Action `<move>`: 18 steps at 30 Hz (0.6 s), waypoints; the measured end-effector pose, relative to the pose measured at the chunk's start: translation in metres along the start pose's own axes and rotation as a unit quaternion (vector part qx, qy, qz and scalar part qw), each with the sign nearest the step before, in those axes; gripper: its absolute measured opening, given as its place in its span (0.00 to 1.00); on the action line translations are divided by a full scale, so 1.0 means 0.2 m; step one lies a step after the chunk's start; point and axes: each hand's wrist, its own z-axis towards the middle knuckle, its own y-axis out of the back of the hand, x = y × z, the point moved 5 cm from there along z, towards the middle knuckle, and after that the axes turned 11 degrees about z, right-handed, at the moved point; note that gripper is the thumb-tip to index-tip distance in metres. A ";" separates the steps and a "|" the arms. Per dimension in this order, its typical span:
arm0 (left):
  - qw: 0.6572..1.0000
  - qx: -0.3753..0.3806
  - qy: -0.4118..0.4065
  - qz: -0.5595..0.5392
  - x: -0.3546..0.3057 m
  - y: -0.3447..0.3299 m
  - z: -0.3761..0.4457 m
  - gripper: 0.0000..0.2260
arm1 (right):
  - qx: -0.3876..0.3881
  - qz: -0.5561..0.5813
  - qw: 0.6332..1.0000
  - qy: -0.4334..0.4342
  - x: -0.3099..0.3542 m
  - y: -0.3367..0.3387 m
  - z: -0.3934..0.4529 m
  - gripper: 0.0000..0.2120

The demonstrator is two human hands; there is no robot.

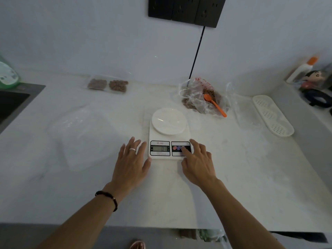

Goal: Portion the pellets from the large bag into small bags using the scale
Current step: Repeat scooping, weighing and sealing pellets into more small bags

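Done so far: two small filled bags [107, 85] lie side by side at the back of the counter [233, 177], near the wall, each holding brown pellets.
Pellet supply: the large bag [203, 97] sits open behind and to the right of the scale [169, 135], with pellets left in it and an orange spoon [214, 104] resting in its mouth.
Scale: its white plate carries nothing I can make out; the display is lit but its digits are too blurred to read.
Right hand [198, 163]: a fingertip presses a button on the scale's panel; nothing is grasped.
Left hand [132, 161]: lies flat on the counter just beside the scale, fingers straight, released.
Empty bags: a clear plastic pile [80, 133] lies left of the scale.
Judgement: early on; likely zeroing the scale before another portion, with scooping, weighing and bagging left.
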 end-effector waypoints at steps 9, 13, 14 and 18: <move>1.000 0.003 -0.001 -0.010 -0.04 -0.01 0.01 0.25 | 0.034 0.026 0.999 -0.021 0.00 0.01 0.04 0.18; 1.000 0.006 -0.004 -0.012 -0.06 -0.01 0.01 0.26 | 0.049 0.028 0.998 -0.026 0.01 0.02 0.04 0.18; 1.000 0.006 -0.005 -0.012 -0.06 0.00 0.01 0.26 | 0.045 0.025 0.998 -0.027 0.01 0.02 0.03 0.19; 1.000 0.002 -0.008 -0.015 -0.07 0.02 0.02 0.26 | 0.003 0.026 0.999 -0.027 0.01 0.04 0.01 0.22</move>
